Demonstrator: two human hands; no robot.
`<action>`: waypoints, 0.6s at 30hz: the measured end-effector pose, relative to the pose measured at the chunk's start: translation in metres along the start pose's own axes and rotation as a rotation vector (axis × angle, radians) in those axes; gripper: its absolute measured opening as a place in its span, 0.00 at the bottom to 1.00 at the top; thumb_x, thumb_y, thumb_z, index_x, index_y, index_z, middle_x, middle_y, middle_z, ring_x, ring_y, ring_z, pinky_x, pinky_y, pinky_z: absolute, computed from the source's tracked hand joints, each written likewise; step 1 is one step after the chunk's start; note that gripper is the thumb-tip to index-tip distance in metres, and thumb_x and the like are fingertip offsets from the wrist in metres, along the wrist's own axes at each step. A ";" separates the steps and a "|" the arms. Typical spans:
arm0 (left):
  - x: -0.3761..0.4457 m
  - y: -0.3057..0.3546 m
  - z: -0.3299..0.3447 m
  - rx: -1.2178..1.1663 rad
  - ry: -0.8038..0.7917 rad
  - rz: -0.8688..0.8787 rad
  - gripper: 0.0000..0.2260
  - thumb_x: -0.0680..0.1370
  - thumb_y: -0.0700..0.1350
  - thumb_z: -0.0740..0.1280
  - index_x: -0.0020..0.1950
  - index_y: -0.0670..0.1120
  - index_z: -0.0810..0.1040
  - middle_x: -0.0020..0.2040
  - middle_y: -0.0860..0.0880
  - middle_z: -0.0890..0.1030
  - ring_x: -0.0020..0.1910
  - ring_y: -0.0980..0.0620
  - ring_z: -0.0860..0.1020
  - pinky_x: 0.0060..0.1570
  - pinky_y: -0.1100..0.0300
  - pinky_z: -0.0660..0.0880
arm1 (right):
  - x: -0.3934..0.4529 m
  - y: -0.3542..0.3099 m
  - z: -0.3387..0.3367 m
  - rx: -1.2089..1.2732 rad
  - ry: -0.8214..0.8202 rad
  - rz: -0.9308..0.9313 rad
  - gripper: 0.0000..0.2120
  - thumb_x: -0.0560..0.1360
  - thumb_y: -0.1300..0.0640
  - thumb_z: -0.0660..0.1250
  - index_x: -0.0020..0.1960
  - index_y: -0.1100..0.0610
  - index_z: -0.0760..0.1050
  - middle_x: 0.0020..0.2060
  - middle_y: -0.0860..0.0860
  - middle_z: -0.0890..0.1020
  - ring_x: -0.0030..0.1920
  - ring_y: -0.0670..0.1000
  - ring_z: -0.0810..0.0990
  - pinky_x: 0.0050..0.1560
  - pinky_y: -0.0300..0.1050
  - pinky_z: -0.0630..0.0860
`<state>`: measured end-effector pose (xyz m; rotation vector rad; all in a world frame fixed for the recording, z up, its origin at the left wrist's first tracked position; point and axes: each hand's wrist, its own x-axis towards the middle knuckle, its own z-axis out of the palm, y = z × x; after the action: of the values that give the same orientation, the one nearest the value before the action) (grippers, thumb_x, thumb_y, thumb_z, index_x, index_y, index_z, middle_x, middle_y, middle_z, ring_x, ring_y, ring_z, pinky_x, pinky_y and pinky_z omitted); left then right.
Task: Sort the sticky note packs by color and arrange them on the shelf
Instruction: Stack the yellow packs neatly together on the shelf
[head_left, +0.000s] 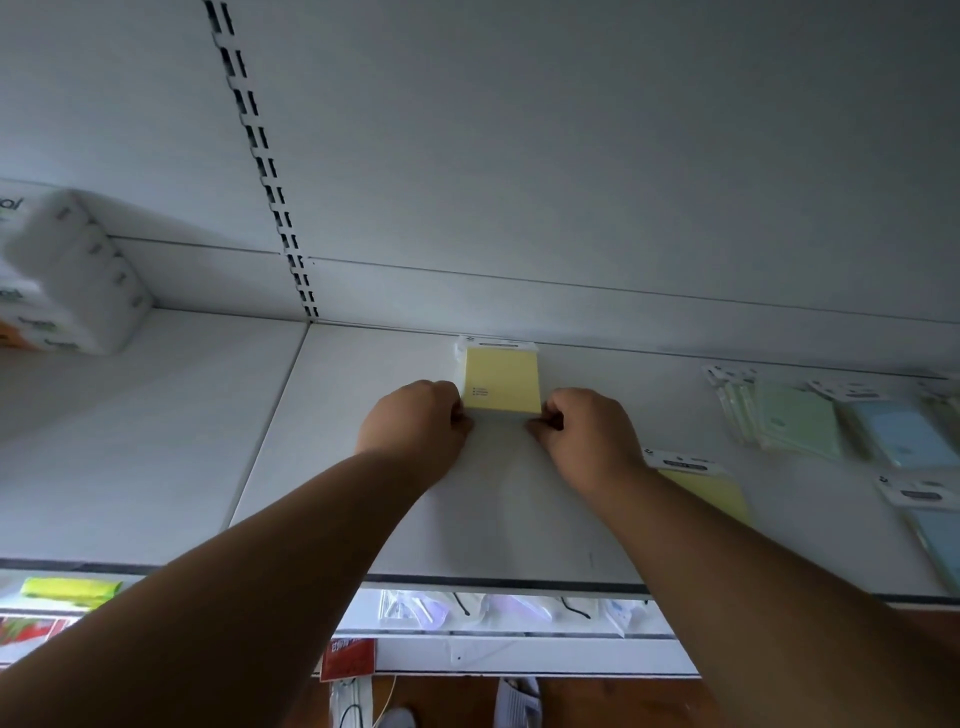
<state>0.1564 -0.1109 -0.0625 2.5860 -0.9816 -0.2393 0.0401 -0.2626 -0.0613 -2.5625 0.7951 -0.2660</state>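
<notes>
A yellow sticky note pack (502, 381) is pinched at its near corners by the left hand (415, 423) and right hand (584, 436). It lies flat by the shelf's (363, 467) back edge, header card pointing back.

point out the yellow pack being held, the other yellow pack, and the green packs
held yellow pack (502, 382), head view, middle of its yellow face
second yellow pack (714, 493), head view, yellow face beside the right forearm
green packs (795, 421), head view, face of the top green pack
</notes>
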 end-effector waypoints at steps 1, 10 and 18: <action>0.000 -0.001 -0.002 -0.019 -0.003 -0.002 0.10 0.77 0.54 0.64 0.45 0.47 0.75 0.42 0.50 0.74 0.45 0.46 0.77 0.39 0.58 0.68 | 0.000 0.001 -0.001 0.009 0.000 -0.002 0.10 0.72 0.52 0.72 0.46 0.59 0.79 0.45 0.54 0.81 0.46 0.56 0.79 0.43 0.44 0.72; 0.004 -0.001 -0.003 0.016 0.060 0.102 0.12 0.80 0.55 0.61 0.42 0.48 0.68 0.39 0.51 0.70 0.38 0.47 0.72 0.36 0.57 0.66 | -0.002 0.003 -0.008 0.033 0.032 -0.079 0.09 0.74 0.52 0.70 0.43 0.58 0.81 0.37 0.52 0.79 0.39 0.53 0.76 0.37 0.43 0.68; 0.002 -0.004 -0.002 0.002 0.071 0.153 0.11 0.81 0.53 0.60 0.44 0.48 0.69 0.42 0.50 0.72 0.39 0.46 0.72 0.36 0.56 0.67 | 0.000 0.003 -0.008 -0.011 0.026 -0.084 0.11 0.74 0.52 0.69 0.39 0.59 0.80 0.33 0.51 0.77 0.37 0.53 0.75 0.35 0.44 0.65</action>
<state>0.1614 -0.1089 -0.0622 2.4867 -1.1473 -0.1054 0.0361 -0.2676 -0.0557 -2.6108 0.7011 -0.3224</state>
